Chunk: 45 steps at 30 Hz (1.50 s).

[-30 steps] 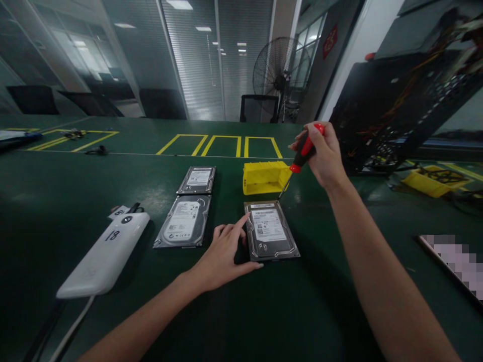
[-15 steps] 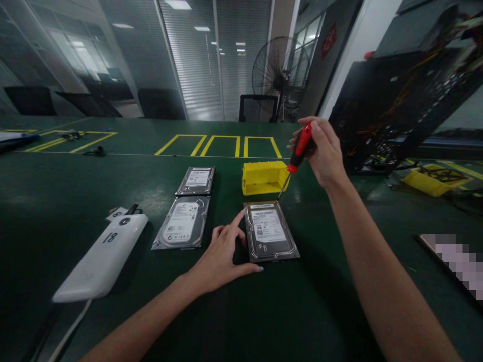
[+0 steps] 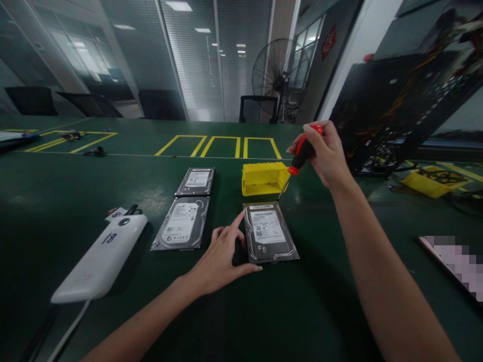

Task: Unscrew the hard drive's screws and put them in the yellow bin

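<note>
My right hand (image 3: 326, 156) is closed round a red-and-black screwdriver (image 3: 302, 153), whose tip rests at the far right corner of a hard drive (image 3: 268, 233) lying label-up on the green table. My left hand (image 3: 222, 254) lies against that drive's left edge, with forefinger and thumb stretched along its side and the other fingers spread. Two more hard drives (image 3: 183, 230) (image 3: 196, 181) lie in a column to the left of it.
A yellow plastic bin (image 3: 264, 177) stands just behind the drive. A white box marked "18" (image 3: 102, 258) with a cable lies at the left. A black open frame full of wiring (image 3: 400, 100) stands at the right, with another yellow tray (image 3: 430, 182) near it. Yellow rectangles are painted on the table (image 3: 75, 181).
My right hand has turned the screwdriver handle slightly between frames, with the tip staying at the drive's far right corner. My left hand and the drives have stayed where they were.
</note>
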Each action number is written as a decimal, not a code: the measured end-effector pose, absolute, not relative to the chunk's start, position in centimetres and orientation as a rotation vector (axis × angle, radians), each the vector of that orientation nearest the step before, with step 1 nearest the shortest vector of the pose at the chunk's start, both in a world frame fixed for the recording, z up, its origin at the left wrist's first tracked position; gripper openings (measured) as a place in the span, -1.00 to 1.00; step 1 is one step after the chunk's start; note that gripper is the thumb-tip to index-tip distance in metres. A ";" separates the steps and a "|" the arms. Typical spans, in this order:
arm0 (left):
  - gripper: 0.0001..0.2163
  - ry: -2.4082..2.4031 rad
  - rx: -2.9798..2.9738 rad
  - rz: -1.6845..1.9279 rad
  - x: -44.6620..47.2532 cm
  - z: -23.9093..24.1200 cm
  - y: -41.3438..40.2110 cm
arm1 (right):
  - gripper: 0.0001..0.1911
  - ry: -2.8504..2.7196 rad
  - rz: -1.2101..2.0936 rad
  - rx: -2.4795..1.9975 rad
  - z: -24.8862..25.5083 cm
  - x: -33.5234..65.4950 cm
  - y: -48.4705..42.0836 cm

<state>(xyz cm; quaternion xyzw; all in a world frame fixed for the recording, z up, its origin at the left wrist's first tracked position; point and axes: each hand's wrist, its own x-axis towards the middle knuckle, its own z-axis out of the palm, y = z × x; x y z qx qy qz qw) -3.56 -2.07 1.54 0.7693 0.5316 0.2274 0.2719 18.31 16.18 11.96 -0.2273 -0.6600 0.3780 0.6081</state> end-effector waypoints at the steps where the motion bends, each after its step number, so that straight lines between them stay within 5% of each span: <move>1: -0.04 1.429 2.069 0.613 -3.6 1.6 -2.1 | -0.72 -1.527 0.870 -0.528 11.9 18.3 16.2; 33: -0.03 1.426 2.043 0.609 -3.6 1.5 -2.0 | -0.63 -1.539 0.985 -0.555 12.1 18.3 16.0; 45: -0.02 1.412 2.073 0.633 -3.6 1.2 -2.0 | -0.74 -1.482 0.978 -0.503 12.1 18.1 15.6</move>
